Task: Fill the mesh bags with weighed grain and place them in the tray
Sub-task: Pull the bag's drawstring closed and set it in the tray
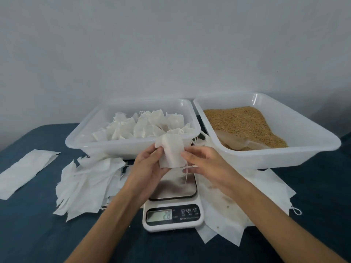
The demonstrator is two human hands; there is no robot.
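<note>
A white mesh bag [171, 151] hangs above the kitchen scale [171, 205], held between both hands. My left hand [150, 164] grips its left side and neck. My right hand [199, 161] pinches its right edge, where a drawstring dangles. The scale's display reads 28. Behind on the left, a clear plastic tray [106, 147] holds several filled, tied bags [144, 124]. On the right, a second clear tray [303, 137] holds brown grain [241, 122] and a translucent scoop [239, 142].
A heap of empty white bags [87, 185] lies left of the scale, and more lie under and right of it [247, 205]. One flat white strip [24, 173] rests far left on the dark blue tablecloth. A pale wall stands behind the trays.
</note>
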